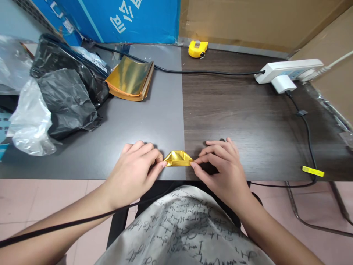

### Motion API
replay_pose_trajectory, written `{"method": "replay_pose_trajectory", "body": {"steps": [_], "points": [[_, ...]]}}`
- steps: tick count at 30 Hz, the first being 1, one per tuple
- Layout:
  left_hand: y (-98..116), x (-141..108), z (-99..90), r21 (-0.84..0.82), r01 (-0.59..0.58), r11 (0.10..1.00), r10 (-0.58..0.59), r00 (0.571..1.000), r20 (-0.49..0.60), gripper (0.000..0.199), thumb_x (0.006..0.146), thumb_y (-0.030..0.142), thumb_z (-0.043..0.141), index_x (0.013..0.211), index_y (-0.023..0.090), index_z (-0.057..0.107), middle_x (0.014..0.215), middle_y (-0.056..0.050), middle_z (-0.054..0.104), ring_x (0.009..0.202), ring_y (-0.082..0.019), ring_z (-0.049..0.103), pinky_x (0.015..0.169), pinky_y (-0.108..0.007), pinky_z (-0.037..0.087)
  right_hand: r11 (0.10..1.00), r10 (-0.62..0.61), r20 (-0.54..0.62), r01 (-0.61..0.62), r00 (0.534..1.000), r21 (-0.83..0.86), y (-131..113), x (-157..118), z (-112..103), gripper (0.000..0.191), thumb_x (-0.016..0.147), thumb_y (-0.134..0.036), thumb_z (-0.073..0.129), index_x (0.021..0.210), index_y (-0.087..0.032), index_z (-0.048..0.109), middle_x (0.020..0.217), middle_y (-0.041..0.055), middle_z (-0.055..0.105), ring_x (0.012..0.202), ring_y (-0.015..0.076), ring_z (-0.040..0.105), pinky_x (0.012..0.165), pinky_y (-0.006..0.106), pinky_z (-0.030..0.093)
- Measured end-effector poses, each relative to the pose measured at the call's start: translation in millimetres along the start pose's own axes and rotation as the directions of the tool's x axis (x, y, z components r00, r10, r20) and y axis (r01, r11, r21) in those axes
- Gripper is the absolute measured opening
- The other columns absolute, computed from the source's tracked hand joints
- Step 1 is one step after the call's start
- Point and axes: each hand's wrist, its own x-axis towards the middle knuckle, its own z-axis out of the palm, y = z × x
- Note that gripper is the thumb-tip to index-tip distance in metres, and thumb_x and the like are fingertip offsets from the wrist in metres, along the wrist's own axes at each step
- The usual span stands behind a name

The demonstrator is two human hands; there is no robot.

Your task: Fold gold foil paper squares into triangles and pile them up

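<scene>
- Golden folded foil paper [178, 158] is between the left grip [142, 165] and the right grip [224, 167], near the front edge of the counter [220, 114].
- Each grip is pinching one end of it between thumb and index finger.
- Ahead of the left grip, farther on the counter, lies a stack of gold foil sheets [129, 77].
- Ahead of the right grip, near the cardboard [237, 22], is a yellow tape measure [197, 50].

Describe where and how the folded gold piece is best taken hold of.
The folded gold piece is probably best pinched at its tapered ends, one from each side, as the left hand and right hand do: it lies lengthwise between them, and its creased middle might crush.
</scene>
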Motion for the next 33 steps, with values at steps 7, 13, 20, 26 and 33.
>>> {"method": "replay_pose_trajectory", "body": {"steps": [7,13,20,26,33], "points": [[3,5,-4.1,-0.048,0.161,0.986,-0.158,0.985,0.072,0.028,0.099,0.038,0.054,0.08,0.021,0.067,0.075,0.001,0.063,0.079,-0.019,0.052,0.076,-0.036,0.028,0.998,0.043,-0.047,-0.045,0.998,-0.047,-3,-3,3,0.013,0.087,-0.028,0.071,0.076,-0.024,0.067,0.085,0.0015,0.068,0.108,0.0294,0.064,0.115,0.072,0.025],[5,5,-4.5,-0.055,0.228,0.972,-0.223,0.971,0.081,0.028,0.094,0.041,0.061,0.076,0.022,0.067,0.074,0.002,0.065,0.079,-0.019,0.052,0.077,-0.035,0.026,0.994,0.042,-0.083,-0.049,0.996,-0.094,0,-6,4,0.015,0.088,-0.026,0.068,0.075,-0.023,0.062,0.085,0.0018,0.068,0.107,0.0299,0.064,0.114,0.074,0.027],[3,5,-1.0,-0.028,0.264,0.964,-0.262,0.964,0.052,0.029,0.091,0.044,0.067,0.071,0.022,0.067,0.071,0.002,0.064,0.078,-0.019,0.05,0.075,-0.034,0.022,0.995,-0.073,-0.187,0.06,0.98,-0.075,-8,-9,3,0.008,0.088,-0.015,0.065,0.09,-0.021,0.061,0.095,0.0051,0.071,0.106,0.0247,0.069,0.116,0.058,0.04],[5,3,0.8,-0.038,0.27,0.962,-0.269,0.962,0.041,0.028,0.09,0.042,0.067,0.072,0.022,0.066,0.073,0.003,0.064,0.079,-0.019,0.05,0.076,-0.034,0.022,0.905,-0.29,0.169,0.328,0.942,-0.272,-22,-24,10,0.052,0.097,-0.029,0.056,0.14,0.0,0.053,0.146,0.0201,0.058,0.14,0.0332,0.051,0.12,0.048,0.036],[-7,-15,0.1,-0.051,0.293,0.955,-0.295,0.955,-0.032,0.016,0.09,0.036,0.069,0.081,0.023,0.067,0.078,0.003,0.063,0.081,-0.019,0.052,0.076,-0.033,0.024,0.902,-0.209,0.237,0.281,0.949,-0.328,-16,-29,11,0.058,0.099,-0.036,0.055,0.147,-0.002,0.05,0.158,0.0145,0.045,0.149,0.0347,0.038,0.129,0.053,0.015]]}}
